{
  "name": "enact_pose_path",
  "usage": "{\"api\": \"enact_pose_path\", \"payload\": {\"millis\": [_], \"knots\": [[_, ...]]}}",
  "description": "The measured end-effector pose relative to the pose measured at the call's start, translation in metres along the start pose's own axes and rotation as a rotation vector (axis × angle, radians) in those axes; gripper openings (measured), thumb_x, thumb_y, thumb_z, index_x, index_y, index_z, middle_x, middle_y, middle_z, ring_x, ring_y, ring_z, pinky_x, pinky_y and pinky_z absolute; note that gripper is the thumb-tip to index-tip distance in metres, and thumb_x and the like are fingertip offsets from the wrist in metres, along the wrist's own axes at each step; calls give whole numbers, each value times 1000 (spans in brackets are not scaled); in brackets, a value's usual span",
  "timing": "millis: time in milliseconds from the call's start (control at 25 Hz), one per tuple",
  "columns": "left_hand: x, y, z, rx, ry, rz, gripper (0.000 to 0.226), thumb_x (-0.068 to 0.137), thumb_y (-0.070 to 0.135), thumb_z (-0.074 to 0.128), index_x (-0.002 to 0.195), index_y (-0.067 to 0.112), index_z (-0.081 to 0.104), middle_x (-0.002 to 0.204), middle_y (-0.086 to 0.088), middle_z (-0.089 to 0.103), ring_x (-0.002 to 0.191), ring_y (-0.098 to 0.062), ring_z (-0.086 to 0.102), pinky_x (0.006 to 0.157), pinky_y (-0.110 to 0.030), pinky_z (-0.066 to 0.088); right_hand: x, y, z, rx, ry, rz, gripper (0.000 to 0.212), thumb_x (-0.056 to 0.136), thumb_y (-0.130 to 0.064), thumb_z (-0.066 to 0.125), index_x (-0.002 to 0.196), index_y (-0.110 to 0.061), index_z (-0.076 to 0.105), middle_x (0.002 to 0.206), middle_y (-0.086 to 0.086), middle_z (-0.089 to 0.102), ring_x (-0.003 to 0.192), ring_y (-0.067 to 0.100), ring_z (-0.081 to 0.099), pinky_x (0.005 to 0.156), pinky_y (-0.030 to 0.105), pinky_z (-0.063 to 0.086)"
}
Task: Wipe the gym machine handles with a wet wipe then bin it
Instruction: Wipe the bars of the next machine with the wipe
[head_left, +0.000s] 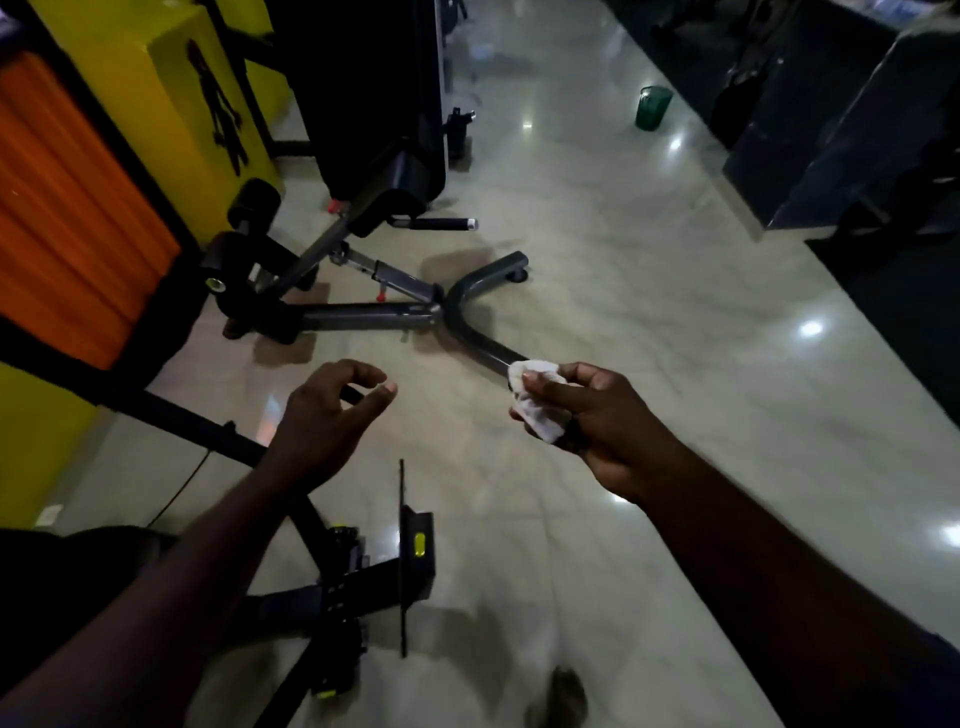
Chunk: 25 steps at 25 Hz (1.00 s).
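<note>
Dim, floor (649, 322) glare, blurred, warped edges

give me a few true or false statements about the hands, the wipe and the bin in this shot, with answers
1. The right hand holds a crumpled white wipe. True.
2. The left hand grips a machine handle. False: it is open and empty, held over the floor.
3. The green bin stands on the floor far ahead of the hands. True.
4. The wipe is already in the bin. False: it is in the right hand.
5. A black handle with a silver end sticks out from the bench. True.
</note>
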<state>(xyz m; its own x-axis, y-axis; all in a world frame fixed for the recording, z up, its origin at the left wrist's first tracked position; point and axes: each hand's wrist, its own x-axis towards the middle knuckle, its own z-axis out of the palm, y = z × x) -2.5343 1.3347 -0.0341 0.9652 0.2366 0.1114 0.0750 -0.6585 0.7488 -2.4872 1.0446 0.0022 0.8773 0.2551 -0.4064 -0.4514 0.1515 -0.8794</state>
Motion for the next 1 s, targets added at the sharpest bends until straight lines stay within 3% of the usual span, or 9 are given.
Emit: {"api": "enact_pose_path", "payload": {"millis": [160, 320, 440, 600, 800, 840, 920, 1000], "knots": [[51, 28, 37, -34, 52, -97, 17, 94, 41, 71, 104, 28, 71, 110, 10, 67, 90, 5, 62, 69, -20, 44, 79, -44, -33, -26, -103, 63, 31, 95, -4, 67, 125, 2, 64, 117, 23, 73, 108, 36, 71, 90, 38, 61], [113, 20, 29, 16, 158, -123, 19, 94, 42, 71, 107, 28, 70, 112, 10, 68, 95, 1, 63, 73, -24, 48, 169, -85, -14, -150, -190, 31, 20, 95, -6, 68, 115, -1, 67, 109, 22, 76, 103, 40, 74, 83, 43, 63], [166, -15, 17, -25, 295, -209, 23, 94, 40, 72, 108, 23, 71, 112, 8, 69, 97, -7, 67, 82, -35, 55, 252, -105, 29, -247, -295, 22, 23, 93, -8, 72, 115, 0, 68, 108, 22, 76, 100, 37, 74, 83, 43, 62], [229, -67, -16, -49, 434, -357, 25, 93, 45, 73, 106, 23, 72, 109, 4, 70, 96, -12, 67, 85, -36, 55, 357, -128, 116, -320, -483, 83, 33, 76, -16, 86, 104, -4, 73, 108, 25, 74, 97, 35, 69, 96, 52, 53], [272, -107, -75, -78, 584, -526, 30, 87, 54, 74, 102, 29, 71, 104, 10, 66, 92, -10, 68, 80, -44, 61, 440, -152, 228, -414, -719, 99, 17, 89, -18, 76, 98, -4, 70, 98, 15, 77, 87, 26, 73, 71, 33, 60], [278, -115, -83, -70, 620, -548, 31, 86, 55, 73, 102, 29, 70, 103, 9, 66, 91, -7, 68, 79, -39, 60, 455, -154, 251, -440, -787, 106, 14, 90, -21, 75, 87, -9, 67, 94, 13, 78, 84, 25, 74, 68, 33, 60], [291, -131, -100, 14, 674, -609, 27, 90, 47, 75, 104, 24, 71, 104, 5, 67, 89, -1, 65, 72, -21, 52, 486, -158, 299, -465, -909, 118, 29, 88, -23, 77, 70, -16, 55, 81, 9, 74, 74, 22, 73, 63, 32, 58], [305, -145, -114, 19, 729, -699, 22, 92, 36, 75, 105, 18, 72, 106, 0, 67, 92, -6, 64, 61, -11, 47, 518, -157, 343, -503, -996, 111, 35, 86, -22, 78, 68, -18, 49, 73, 7, 67, 66, 19, 69, 60, 31, 57]]}}
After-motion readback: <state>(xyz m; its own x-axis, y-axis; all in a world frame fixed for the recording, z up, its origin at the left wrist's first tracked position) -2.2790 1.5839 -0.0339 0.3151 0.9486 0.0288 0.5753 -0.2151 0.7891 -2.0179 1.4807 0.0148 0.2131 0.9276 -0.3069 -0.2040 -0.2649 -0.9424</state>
